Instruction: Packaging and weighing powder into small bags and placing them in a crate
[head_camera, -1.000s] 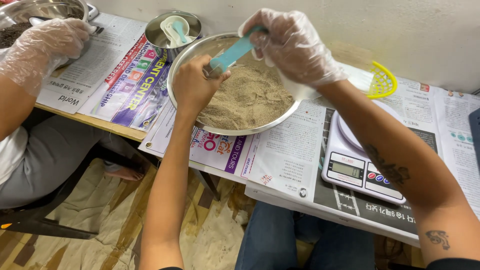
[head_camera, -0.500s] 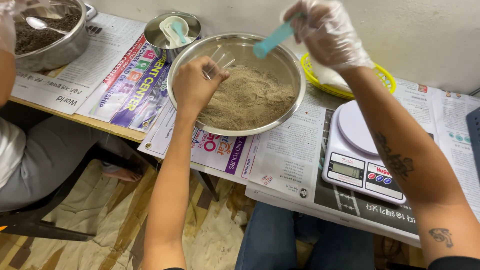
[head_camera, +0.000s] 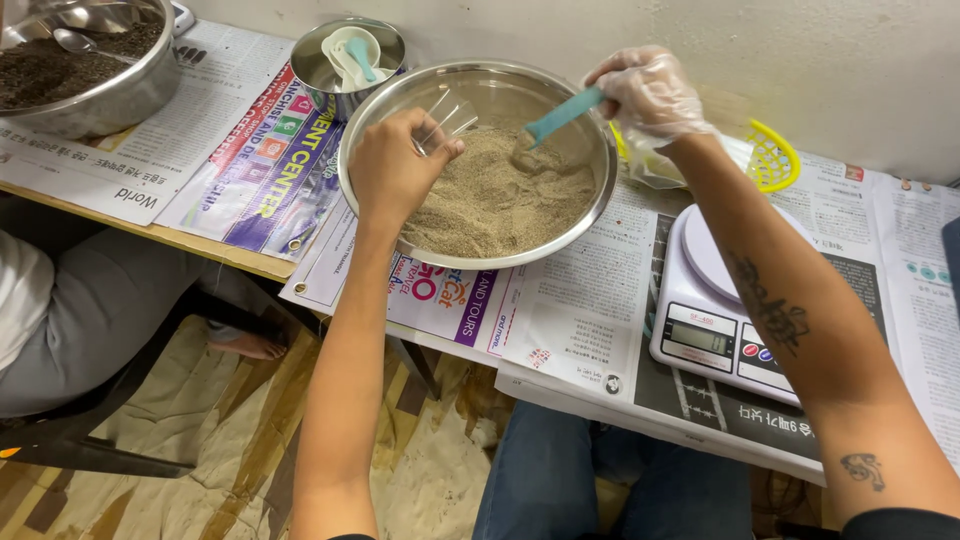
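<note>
A wide steel bowl (head_camera: 590, 215) of tan powder (head_camera: 500, 195) stands on newspaper. My left hand (head_camera: 392, 168), bare, holds a small clear plastic bag (head_camera: 447, 117) open over the powder at the bowl's left side. My right hand (head_camera: 650, 92) wears a thin clear glove and grips a teal scoop (head_camera: 560, 115) by its handle. The scoop's head is dug into the powder near the bowl's far side. Bag and scoop are a short way apart.
A white digital kitchen scale (head_camera: 715, 320) sits to the right under my right forearm, with a yellow mesh basket (head_camera: 772, 155) behind it. A small steel pot (head_camera: 345, 55) holds scoops. At far left is a big bowl of dark grains (head_camera: 85, 75); a seated person's grey-trousered leg (head_camera: 100, 310) shows below it.
My right hand has come down from above the bowl's far rim and pushed the scoop into the powder. My left hand has lifted the bag slightly. The other person's gloved hand has left the view.
</note>
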